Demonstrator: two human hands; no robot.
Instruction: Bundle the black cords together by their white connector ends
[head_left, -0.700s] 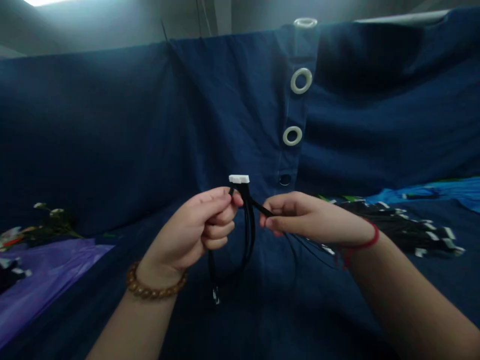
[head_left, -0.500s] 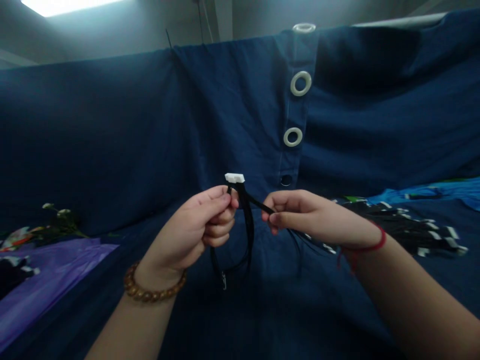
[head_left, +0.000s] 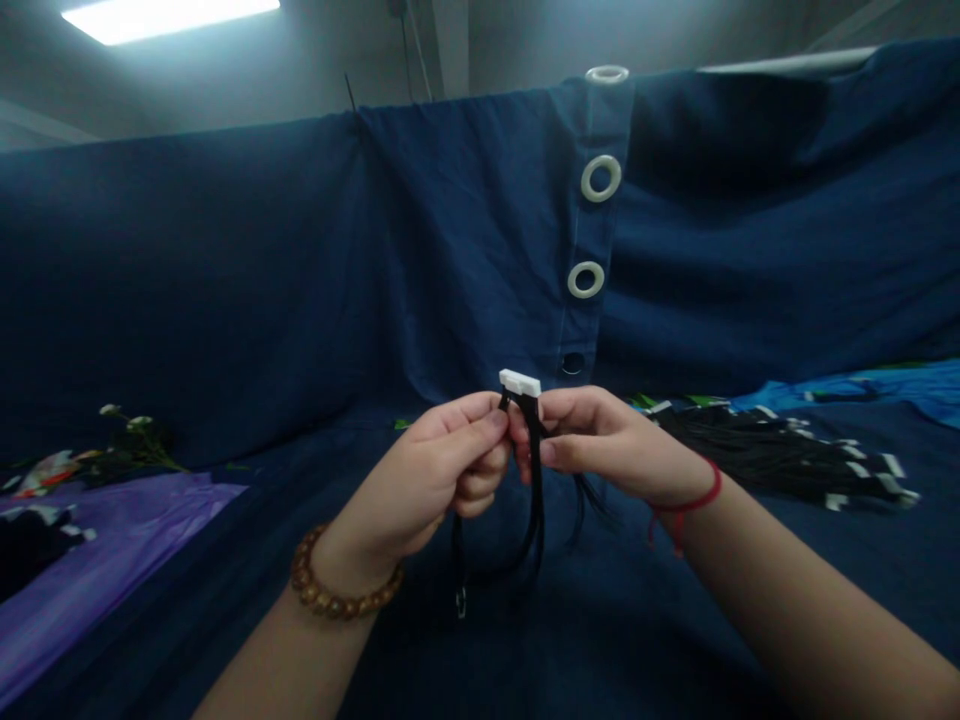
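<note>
A white plastic connector (head_left: 520, 383) stands up between my hands, with black wires (head_left: 537, 500) hanging from it in a loop. My left hand (head_left: 457, 455) pinches wires just under the connector's left end. On the other side, my right hand (head_left: 592, 440) is closed around part of the wire bundle, close to the connector. Loose wire ends (head_left: 592, 500) trail below the right fingers. Small metal terminals (head_left: 460, 601) dangle at the lower left end of the loop. The fingertips partly hide where the wires enter.
Black wire harnesses with white connectors (head_left: 795, 455) lie in a pile at right, near blue plastic (head_left: 885, 388). At left, more harnesses (head_left: 37, 540) rest on a purple sheet (head_left: 150, 520), beside white flowers (head_left: 139, 424). A dark blue curtain (head_left: 465, 240) with ring eyelets hangs behind.
My right hand has closed in on the connector, bringing the hands together. The connector and left hand have shifted right and slightly down in view. The connector is now tilted.
</note>
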